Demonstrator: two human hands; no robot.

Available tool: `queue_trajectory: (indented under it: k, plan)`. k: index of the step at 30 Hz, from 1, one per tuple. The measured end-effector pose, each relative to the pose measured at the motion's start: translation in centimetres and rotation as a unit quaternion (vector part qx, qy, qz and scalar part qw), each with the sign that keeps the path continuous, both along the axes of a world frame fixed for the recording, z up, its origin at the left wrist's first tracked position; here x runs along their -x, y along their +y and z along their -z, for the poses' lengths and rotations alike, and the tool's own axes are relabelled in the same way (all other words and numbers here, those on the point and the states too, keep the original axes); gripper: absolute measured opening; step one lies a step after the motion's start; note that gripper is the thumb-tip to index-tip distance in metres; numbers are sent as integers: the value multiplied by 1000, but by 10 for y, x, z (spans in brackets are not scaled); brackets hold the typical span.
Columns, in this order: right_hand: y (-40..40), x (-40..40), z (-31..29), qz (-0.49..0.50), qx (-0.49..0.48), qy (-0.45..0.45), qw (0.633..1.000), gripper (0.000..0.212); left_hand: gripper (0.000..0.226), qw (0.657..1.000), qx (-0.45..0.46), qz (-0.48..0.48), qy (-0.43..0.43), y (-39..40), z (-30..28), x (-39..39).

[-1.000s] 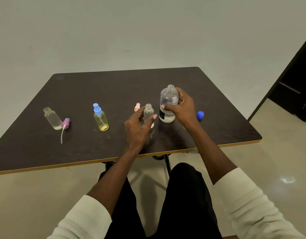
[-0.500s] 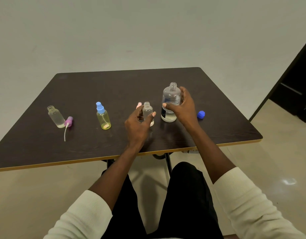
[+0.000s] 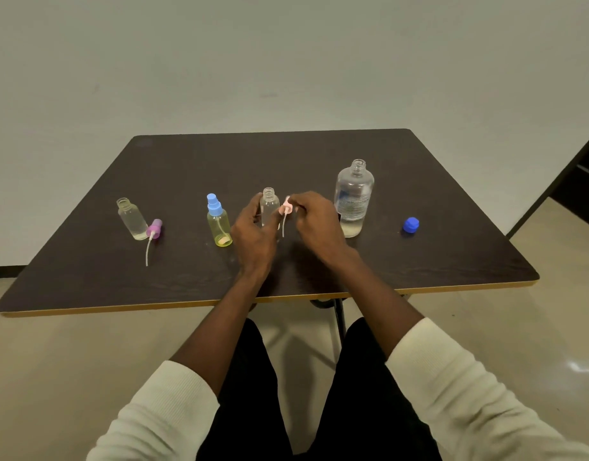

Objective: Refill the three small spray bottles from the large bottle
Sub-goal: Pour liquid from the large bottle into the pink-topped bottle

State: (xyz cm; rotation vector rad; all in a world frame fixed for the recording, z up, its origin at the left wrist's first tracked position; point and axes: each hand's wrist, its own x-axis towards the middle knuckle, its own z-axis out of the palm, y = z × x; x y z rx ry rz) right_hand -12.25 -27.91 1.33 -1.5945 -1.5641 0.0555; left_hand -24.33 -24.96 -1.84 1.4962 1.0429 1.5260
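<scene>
The large clear bottle [image 3: 353, 197] stands uncapped on the dark table [image 3: 319, 154], right of my hands; its blue cap [image 3: 410, 225] lies further right. My left hand [image 3: 253, 231] grips an open small clear bottle [image 3: 269, 204] at the table's middle. My right hand [image 3: 314, 221] pinches the pink spray head [image 3: 286, 206] with its tube hanging, just right of that bottle's neck. A yellow spray bottle [image 3: 219, 222] with a blue head stands to the left. At far left an open clear small bottle [image 3: 132, 219] stands beside its purple spray head [image 3: 154, 229], which lies flat.
The table's front edge [image 3: 269, 299] runs across above my knees. A dark cabinet [image 3: 582, 181] stands at the right on the pale floor. A plain wall rises behind the table.
My right hand let go of the large bottle, which now stands alone, and took up the pink spray head beside the small bottle. My left hand stays at the small bottle.
</scene>
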Motion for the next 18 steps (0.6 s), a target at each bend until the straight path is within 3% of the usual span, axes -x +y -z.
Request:
queue_trajectory:
  k: [8, 18]
  plan:
    - [23, 5, 30, 48, 18, 76, 996, 23, 7, 998, 14, -39, 39, 32, 3, -11]
    - [36, 4, 33, 66, 23, 82, 994, 20, 15, 994, 58, -70, 55, 60, 0, -25]
